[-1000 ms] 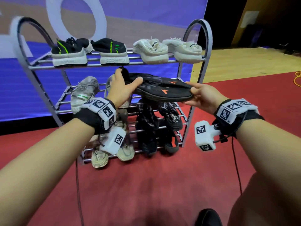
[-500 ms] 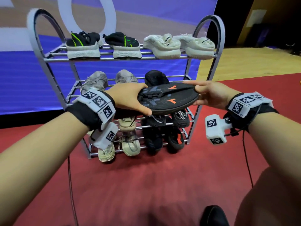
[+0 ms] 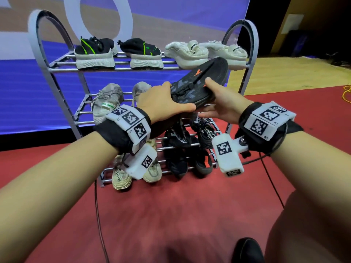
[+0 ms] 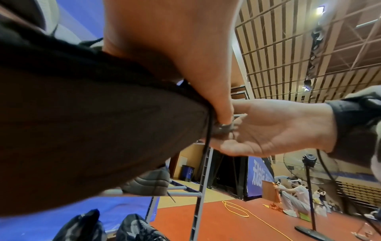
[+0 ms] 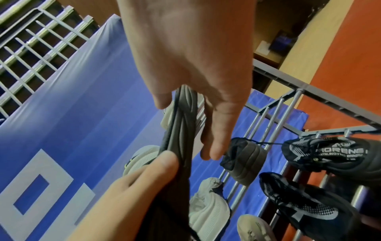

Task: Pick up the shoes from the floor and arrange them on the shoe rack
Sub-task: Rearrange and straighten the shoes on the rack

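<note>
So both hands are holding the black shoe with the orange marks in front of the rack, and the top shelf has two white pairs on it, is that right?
Not quite. Both the left hand and right hand do hold the black shoe in front of the rack, but the head view shows the top shelf with one black pair with green stripes and one white pair, not two white pairs.

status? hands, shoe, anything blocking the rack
Left hand and right hand both grip the black shoe, toe tilted up. Not on the shoe rack yet. White shoes sit just above it.
</note>
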The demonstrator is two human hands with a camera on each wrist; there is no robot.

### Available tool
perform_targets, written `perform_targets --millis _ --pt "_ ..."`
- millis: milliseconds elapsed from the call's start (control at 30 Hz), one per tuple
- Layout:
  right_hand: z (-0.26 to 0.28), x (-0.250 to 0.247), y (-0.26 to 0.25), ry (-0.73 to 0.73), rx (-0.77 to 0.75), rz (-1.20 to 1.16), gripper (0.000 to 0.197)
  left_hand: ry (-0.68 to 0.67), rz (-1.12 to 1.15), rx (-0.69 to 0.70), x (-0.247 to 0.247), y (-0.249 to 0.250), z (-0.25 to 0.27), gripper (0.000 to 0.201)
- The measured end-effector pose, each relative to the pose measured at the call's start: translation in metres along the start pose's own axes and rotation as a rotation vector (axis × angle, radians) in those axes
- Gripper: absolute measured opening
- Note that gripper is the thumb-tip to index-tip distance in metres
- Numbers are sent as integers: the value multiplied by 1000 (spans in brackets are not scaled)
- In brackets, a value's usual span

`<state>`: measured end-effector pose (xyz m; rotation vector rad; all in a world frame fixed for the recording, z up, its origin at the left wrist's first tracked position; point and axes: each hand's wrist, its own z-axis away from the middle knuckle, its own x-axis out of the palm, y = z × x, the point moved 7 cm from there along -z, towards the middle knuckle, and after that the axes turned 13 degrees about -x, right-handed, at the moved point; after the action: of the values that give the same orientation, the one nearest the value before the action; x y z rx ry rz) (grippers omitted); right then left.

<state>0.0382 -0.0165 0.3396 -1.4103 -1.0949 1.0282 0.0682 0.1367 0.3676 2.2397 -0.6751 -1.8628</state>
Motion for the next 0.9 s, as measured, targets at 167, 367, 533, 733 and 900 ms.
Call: perform_targets --millis 167,367,533,733,900 --pt "-3 -13 -5 121 -89 -65 30 -161 71 -22 13 -1 0 74" --pt "-7 -26 1 143 -77 -25 29 -594 703 -193 32 -10 4 62" --pt "-10 -40 4 151 -56 2 34 -855 926 -314 59 -17 19 42" --pt "-5 -49 11 98 82 9 41 -811 1000 -258 59 3 18 38" --pt "14 -41 17 -69 230 134 52 -685 1009 -333 80 23 18 41"
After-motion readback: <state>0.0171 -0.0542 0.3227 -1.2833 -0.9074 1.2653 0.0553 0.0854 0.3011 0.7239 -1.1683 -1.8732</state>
